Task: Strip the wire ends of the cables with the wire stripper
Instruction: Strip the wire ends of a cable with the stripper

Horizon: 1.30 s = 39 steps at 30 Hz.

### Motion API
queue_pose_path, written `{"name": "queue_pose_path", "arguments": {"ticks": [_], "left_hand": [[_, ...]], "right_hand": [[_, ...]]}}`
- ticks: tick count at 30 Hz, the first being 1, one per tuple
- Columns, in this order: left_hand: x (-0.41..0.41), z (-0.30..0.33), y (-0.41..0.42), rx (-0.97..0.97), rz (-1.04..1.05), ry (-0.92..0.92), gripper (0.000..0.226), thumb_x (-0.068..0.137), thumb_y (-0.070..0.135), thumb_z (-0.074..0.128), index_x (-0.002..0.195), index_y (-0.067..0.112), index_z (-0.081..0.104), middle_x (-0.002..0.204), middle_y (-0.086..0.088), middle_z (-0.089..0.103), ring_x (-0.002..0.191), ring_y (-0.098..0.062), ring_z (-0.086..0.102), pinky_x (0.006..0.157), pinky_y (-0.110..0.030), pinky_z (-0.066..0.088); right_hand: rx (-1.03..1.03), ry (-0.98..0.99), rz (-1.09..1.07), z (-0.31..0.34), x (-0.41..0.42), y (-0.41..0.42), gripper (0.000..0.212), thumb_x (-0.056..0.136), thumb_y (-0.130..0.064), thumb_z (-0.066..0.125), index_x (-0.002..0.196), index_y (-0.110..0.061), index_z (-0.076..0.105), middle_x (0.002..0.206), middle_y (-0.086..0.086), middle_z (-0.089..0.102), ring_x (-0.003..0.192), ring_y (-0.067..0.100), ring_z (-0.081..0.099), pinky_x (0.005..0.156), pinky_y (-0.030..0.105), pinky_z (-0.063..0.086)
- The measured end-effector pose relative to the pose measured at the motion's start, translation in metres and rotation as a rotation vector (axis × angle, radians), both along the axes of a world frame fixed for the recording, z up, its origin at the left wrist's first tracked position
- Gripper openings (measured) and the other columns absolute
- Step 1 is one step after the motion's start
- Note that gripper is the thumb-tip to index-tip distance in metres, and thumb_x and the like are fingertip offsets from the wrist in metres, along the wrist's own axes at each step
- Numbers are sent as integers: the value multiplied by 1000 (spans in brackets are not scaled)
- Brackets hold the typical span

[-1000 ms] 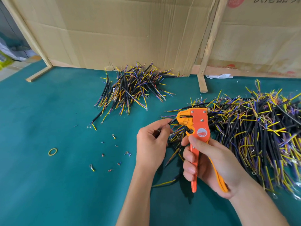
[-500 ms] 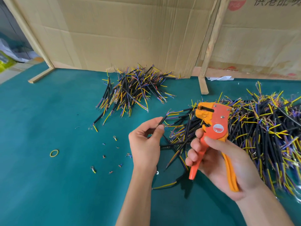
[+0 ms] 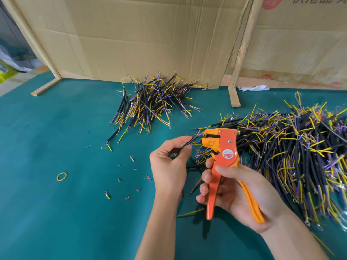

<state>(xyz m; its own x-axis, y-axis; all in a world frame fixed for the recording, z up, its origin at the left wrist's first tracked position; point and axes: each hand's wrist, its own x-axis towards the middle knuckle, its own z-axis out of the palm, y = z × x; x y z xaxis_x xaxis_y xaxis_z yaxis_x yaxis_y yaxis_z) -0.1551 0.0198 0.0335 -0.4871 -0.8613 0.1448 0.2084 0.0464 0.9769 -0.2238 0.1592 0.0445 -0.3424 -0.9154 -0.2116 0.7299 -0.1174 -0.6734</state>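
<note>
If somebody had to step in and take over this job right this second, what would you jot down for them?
Left hand: pinches one black cable, its wire ends pointing at the stripper's head.
Right hand: grips the handles of the orange and yellow wire stripper, head up beside the cable end.
Big heap of black cables with yellow and blue wires: on the green table, to the right.
Smaller pile of the same cables: farther back, by the cardboard wall.
Scattered offcuts: left of the hands.
Done: cannot tell which pile is stripped.
Left: strip the held cable, then the others.
</note>
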Motion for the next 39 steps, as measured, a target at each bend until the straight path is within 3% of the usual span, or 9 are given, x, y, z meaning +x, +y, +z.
{"name": "queue_pose_path", "arguments": {"ticks": [12,17,21,27,32,34,36,39], "left_hand": [[1,0,2,-126,2,-90,29,82,-5,72,84,23,80,81,3,73,73,-4,65,71,-16,49],[1,-1,2,-164,6,-109,30,81,-5,73,84,24,80,78,6,71,73,-5,65,71,-15,48],[-1,-2,2,-149,8,-101,29,80,-5,74,84,23,80,79,4,73,74,-6,66,71,-14,48],[-2,-5,1,-90,2,-96,27,80,-2,76,84,25,80,81,5,76,72,-2,67,70,-13,49],[-3,-5,4,-96,-38,-135,25,79,0,77,87,24,80,79,8,76,70,-2,66,71,-15,51],[-5,-1,7,-121,-48,-131,26,80,2,77,86,27,79,80,10,76,72,-1,67,73,-15,51],[-8,4,11,-150,-52,-136,27,84,2,74,87,29,78,81,12,76,70,-1,68,69,-18,53],[-16,11,19,72,-235,-92,34,97,0,53,100,25,76,84,4,75,51,-8,58,39,-20,43]], "right_hand": [[63,75,-50,11,3,5,42,67,-12,86,103,-2,68,85,25,60,70,41,64,69,53,58],[90,102,-44,13,3,5,51,61,-18,95,102,-3,67,82,24,59,67,40,62,66,52,58],[104,96,-45,12,3,5,29,80,-22,79,97,-4,64,76,20,55,59,34,56,58,45,54],[125,91,-95,8,11,-2,23,86,-26,77,87,-9,62,66,12,49,49,27,49,48,36,47],[132,88,-241,7,13,-7,29,85,-37,68,77,-14,52,54,3,35,33,13,31,34,21,31],[66,75,-244,1,10,-6,31,85,-36,76,77,-15,56,56,2,37,35,13,35,34,23,35],[-46,34,-242,-7,5,-7,28,81,-35,84,81,-15,65,63,6,49,45,19,49,44,31,48],[-110,20,-300,-16,-10,-8,34,67,-30,93,89,-14,73,78,11,63,67,28,66,67,42,59]]}}
